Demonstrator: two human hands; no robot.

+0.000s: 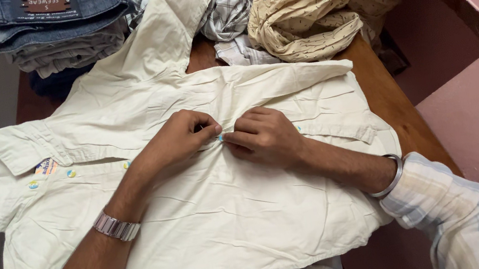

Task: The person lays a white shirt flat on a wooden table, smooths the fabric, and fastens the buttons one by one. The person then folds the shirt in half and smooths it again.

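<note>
We see both forearms reaching in from the bottom edge and meeting over the pale cream cotton shirt, which lies spread flat across the brown wooden worktop, collar to the left. The left hand is curled, fingertips pinched on the shirt's front placket; the right hand is likewise curled, pinching the same strip of cloth just beside it, so the two nearly touch. A small blue-green button shows on the placket nearer the collar; whatever sits between the fingertips is hidden from us. The shirt's sleeve runs up under a heap of crumpled beige patterned cloth. Folded blue jeans are stacked at top left, cut off by the frame.
</note>
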